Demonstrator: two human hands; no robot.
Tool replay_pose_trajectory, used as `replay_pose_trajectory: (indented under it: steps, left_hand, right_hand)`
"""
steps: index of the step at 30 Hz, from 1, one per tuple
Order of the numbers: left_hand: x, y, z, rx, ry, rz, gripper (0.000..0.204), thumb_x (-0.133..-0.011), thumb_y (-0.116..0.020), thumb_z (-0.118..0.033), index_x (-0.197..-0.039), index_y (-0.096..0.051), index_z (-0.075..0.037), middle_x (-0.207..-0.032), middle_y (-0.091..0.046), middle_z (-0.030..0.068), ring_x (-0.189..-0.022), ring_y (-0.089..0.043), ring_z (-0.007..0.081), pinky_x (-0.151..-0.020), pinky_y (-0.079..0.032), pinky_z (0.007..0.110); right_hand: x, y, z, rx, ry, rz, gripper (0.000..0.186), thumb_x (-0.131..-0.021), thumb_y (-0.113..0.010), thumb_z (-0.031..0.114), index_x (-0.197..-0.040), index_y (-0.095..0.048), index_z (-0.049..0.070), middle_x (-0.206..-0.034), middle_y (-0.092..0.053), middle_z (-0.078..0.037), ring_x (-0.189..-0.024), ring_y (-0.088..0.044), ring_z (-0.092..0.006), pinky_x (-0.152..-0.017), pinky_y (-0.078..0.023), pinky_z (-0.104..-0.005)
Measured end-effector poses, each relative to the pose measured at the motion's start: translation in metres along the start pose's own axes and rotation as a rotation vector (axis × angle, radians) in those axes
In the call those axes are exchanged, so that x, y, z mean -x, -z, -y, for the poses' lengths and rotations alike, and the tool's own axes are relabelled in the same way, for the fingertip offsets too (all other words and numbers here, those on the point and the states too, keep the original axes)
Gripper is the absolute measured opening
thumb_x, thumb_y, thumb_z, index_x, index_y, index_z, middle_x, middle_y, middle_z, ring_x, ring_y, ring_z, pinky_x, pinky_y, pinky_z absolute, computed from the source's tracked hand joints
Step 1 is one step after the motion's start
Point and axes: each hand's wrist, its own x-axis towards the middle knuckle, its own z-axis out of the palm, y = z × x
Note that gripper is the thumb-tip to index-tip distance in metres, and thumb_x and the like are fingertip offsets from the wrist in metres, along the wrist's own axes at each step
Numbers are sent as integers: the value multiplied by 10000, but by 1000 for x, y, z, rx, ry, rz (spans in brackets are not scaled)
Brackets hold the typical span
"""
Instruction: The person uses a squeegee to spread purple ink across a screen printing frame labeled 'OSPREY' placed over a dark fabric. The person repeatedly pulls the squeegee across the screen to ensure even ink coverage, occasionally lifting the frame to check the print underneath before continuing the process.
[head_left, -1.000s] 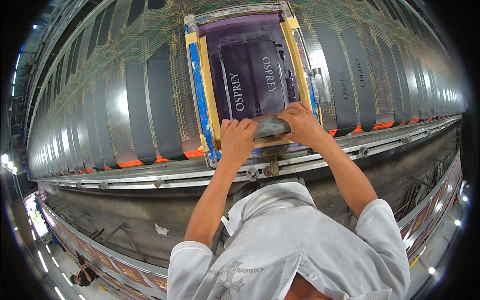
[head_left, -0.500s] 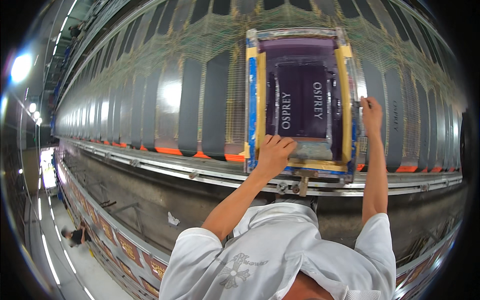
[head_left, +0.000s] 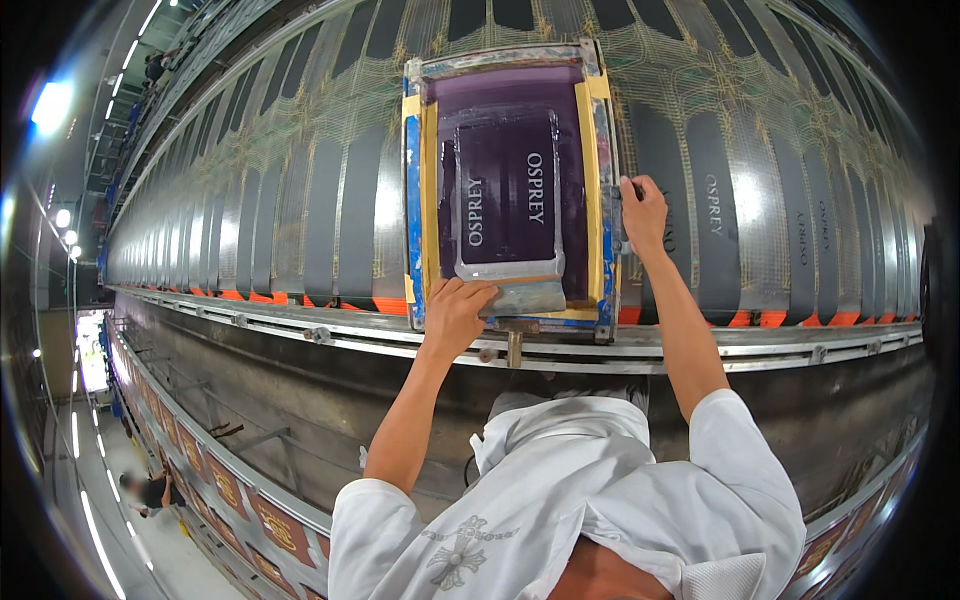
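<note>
Purple screen frame (head_left: pixel 510 70): L fingers (head_left: pixel 470 292) curled on squeegee (head_left: pixel 525 297).

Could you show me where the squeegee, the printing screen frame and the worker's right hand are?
squeegee (head_left: pixel 528 297), head view, on its grey blade body beside the left hand.
printing screen frame (head_left: pixel 412 200), head view, on its blue-taped left edge.
right hand (head_left: pixel 643 213), head view, on the back of the hand.
</note>
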Motion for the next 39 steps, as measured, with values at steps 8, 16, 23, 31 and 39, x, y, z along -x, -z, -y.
replay_pose_trajectory:
  steps: [8, 16, 23, 31, 39]
  left_hand:
    - [24, -12, 39, -13, -53, 46, 458, -589, -779, -14, -1026, -728, -141, -1083, -723, -22, -904, -629, 205, -854, -439, 374]
    - [-106, -34, 114, -11, -84, -30, 482, -578, -743, 34, -1036, -741, -117, -1046, -749, 27, -865, -659, 256, -804, -467, 410]
    - [-211, -13, 159, 257, 7, 51, 212, -694, -802, -74, -902, -787, -109, -878, -753, 58, -819, -704, 317, -759, -515, 453]
    - [-248, -26, 177, 88, 10, 134, 237, -755, -836, -199, -973, -799, -115, -871, -750, 87, -811, -711, 312, -750, -537, 434]
    - [-90, -29, 118, 151, -74, 68, 312, -652, -738, -13, -946, -782, -110, -874, -743, 69, -758, -685, 306, -715, -494, 451]
  right_hand:
    - [9, -27, 6, 176, 19, -98, 287, -970, -683, 294, -944, -665, 9, -749, -639, -115, -700, -603, -216, -676, -473, -384]
    - [1, -23, 22, 492, -74, 50, 278, -956, -676, 327, -957, -706, 51, -885, -715, -204, -854, -687, -423, -746, -524, -476]
    - [-55, -42, 126, 196, 385, 414, 506, -926, -707, 493, -1164, -706, 46, -1098, -719, -161, -1095, -649, -343, -956, -500, -445]
    - [-103, -136, 137, 829, 494, 771, 256, -821, -788, 313, -945, -743, 94, -975, -734, -143, -1002, -665, -338, -950, -481, -452]
    - [59, -91, 101, 811, 615, 753, 264, -666, -787, 118, -919, -728, 72, -927, -722, -127, -946, -666, -317, -930, -488, -440]
